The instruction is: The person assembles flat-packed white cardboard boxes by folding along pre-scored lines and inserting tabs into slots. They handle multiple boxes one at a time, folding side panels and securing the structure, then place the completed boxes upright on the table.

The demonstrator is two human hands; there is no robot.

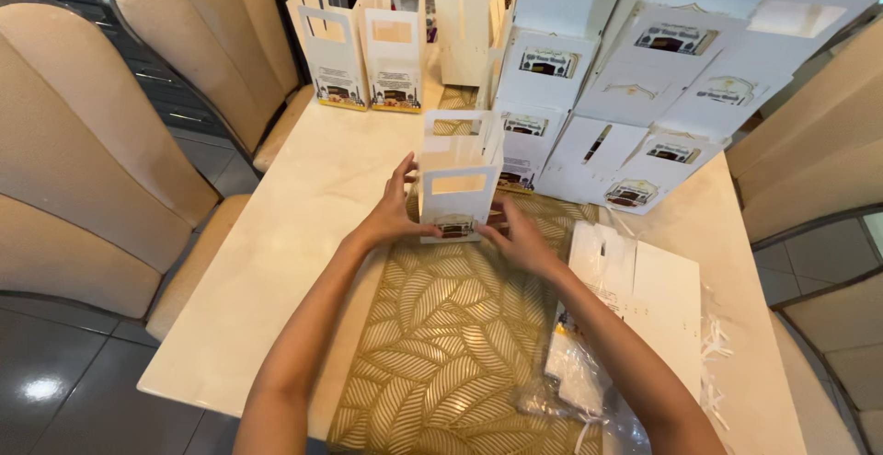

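A small white paper carry box (457,174) with a cut-out handle and a printed picture at its base stands upright on the gold leaf-patterned table runner (451,345). My left hand (394,211) presses against its left side, fingers spread upward along the edge. At the box's lower right corner, my right hand (517,232) touches the base with fingers curled around it. Both hands steady the box between them.
Several finished white boxes (363,46) stand at the table's far edge. A fanned pile of flat unfolded boxes (644,78) lies at the far right. Flat white blanks in clear plastic (635,308) rest at the near right. Cream chairs (83,161) flank the marble table (276,253).
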